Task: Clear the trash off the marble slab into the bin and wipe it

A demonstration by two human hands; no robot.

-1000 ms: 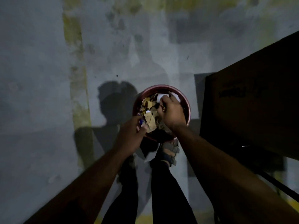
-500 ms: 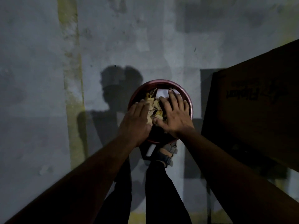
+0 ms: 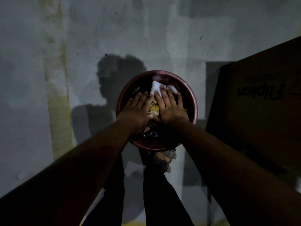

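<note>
item: round red bin (image 3: 193,101) on the floor, trash (image 3: 154,109) heaped inside, left hand (image 3: 136,111) and right hand (image 3: 171,108) laid flat with fingers straight, pressing it down; marble slab out of view; wiping judged next, needing a cloth.

Bin (image 3: 193,101) stood on the floor (image 3: 32,79), directly ahead of the person's feet. Trash (image 3: 154,109) lay inside the bin. Left hand (image 3: 136,111) and right hand (image 3: 171,108) lay flat on the trash, side by side, fingers pointing away. Sheet of paper (image 3: 155,86) sat at the far side of the bin, under the right fingertips. Cardboard box (image 3: 260,111) stood just right of the bin. Sandalled foot (image 3: 164,159) was just behind the bin's near rim.
</note>
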